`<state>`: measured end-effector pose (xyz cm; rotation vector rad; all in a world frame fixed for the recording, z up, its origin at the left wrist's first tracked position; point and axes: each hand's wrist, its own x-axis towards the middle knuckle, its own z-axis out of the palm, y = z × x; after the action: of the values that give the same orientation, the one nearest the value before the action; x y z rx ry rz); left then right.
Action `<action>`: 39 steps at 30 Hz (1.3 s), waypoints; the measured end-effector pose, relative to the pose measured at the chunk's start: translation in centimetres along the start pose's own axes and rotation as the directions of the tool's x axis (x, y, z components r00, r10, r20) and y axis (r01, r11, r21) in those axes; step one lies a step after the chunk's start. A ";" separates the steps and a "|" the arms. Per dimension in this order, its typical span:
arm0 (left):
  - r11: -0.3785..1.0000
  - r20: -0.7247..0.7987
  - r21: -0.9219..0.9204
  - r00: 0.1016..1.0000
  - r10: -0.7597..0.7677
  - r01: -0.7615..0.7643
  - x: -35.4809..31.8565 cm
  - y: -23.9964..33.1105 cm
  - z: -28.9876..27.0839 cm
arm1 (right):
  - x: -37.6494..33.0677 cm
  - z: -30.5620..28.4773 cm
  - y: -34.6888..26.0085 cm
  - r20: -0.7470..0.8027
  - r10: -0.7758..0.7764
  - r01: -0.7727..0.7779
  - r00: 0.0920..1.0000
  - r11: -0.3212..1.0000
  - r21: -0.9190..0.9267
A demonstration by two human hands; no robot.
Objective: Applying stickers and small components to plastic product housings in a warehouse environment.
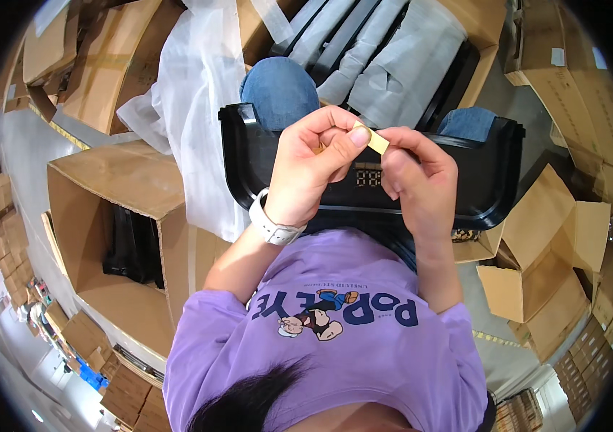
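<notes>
Between my two hands is a small yellow strip [376,142], which looks like tape or a sticker. My left hand [318,155], with a white watch on its wrist, pinches the strip's upper left end between thumb and forefinger. The fingertips of my right hand [421,169] close on its lower right end. Under both hands a wide black plastic panel [270,173] with raised ends lies across my lap. Pale segmented digits show near its middle, partly below my hands.
An open carton [490,54] ahead holds several dark panels in grey foam wrap [411,65]. White wrapping sheet [209,108] drapes to its left. A carton [115,180] with black contents stands at left; another open carton [547,252] sits at right. More boxes line both sides.
</notes>
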<state>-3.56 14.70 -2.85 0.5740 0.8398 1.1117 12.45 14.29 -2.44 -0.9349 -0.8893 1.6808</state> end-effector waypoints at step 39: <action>0.521 0.296 0.645 0.811 0.504 -0.559 -0.5 0.2 -0.6 | -0.9 1.5 0.5 0.046 -0.474 0.411 0.880 0.708 -0.574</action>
<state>-4.29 14.29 -2.91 1.6242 1.0646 1.2850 11.11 13.12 -2.06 -1.0758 -1.4611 0.9388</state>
